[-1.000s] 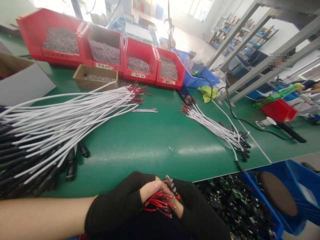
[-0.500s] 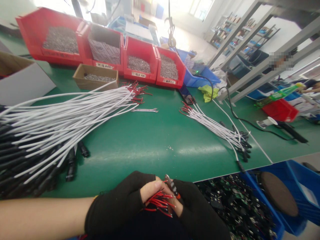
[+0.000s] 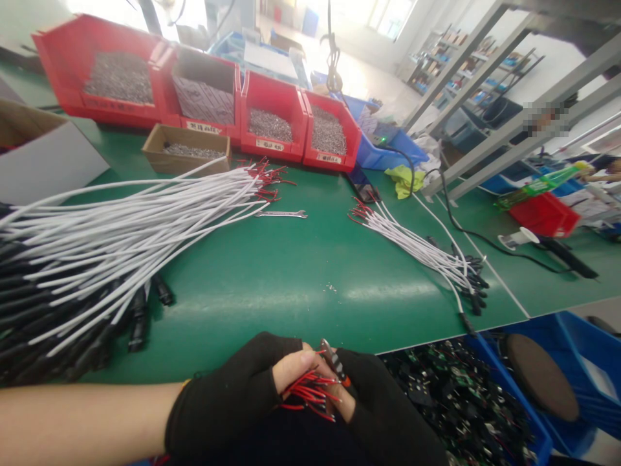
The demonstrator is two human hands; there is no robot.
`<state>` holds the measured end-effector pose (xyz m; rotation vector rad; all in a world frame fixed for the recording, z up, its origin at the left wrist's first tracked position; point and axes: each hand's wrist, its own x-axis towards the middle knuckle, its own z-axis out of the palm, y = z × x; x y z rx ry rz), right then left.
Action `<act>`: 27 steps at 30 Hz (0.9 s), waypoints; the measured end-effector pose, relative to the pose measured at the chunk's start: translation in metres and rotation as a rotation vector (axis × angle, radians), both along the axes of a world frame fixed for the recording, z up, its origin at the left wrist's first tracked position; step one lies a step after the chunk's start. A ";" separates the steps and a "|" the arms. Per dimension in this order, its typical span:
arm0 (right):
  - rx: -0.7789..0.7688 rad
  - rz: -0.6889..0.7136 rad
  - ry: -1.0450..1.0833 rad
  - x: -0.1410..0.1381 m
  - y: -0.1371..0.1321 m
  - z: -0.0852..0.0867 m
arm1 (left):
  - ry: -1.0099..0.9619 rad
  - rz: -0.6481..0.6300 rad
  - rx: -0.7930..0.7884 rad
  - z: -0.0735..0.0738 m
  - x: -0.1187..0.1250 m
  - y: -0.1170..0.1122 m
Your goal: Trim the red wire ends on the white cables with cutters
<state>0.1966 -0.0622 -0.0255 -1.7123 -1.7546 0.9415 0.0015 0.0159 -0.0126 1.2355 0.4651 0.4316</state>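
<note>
At the front edge of the bench, my left hand [image 3: 247,388], in a black fingerless glove, is closed round a bunch of red wires [image 3: 309,390] with bare tips. Against it, my right hand [image 3: 381,398], gloved the same way, grips small wire cutters [image 3: 334,360] with an orange-marked handle. The jaws of the cutters are beside a single red wire near my left thumb; whether they touch it I cannot tell. Most of the handles and the lower part of the wires are hidden by my hands.
White cables [image 3: 160,213] with black connectors pile up at left, and a smaller bundle [image 3: 417,246] lies at right. Red bins [image 3: 272,145] of metal parts line the back. A wrench [image 3: 282,213] lies mid-bench. Below right, a blue crate [image 3: 538,440] holds circuit boards.
</note>
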 end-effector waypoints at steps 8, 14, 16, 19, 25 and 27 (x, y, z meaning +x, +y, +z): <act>0.023 0.055 -0.038 -0.007 0.005 0.010 | 0.035 -0.003 -0.019 -0.002 0.001 -0.001; -0.046 -0.011 -0.006 -0.001 -0.001 -0.002 | -0.061 -0.034 -0.087 -0.005 0.000 -0.002; -0.075 -0.016 -0.004 0.000 -0.002 -0.006 | -0.051 -0.025 -0.079 -0.004 0.000 -0.001; -0.091 -0.076 0.017 0.001 0.005 -0.008 | 0.015 -0.014 0.041 0.000 0.000 0.001; -0.131 -0.167 0.282 0.000 0.023 0.006 | 0.169 0.096 0.271 -0.007 -0.004 -0.001; -0.110 -0.084 0.323 -0.001 0.020 0.008 | 0.193 0.104 0.235 -0.010 -0.003 -0.001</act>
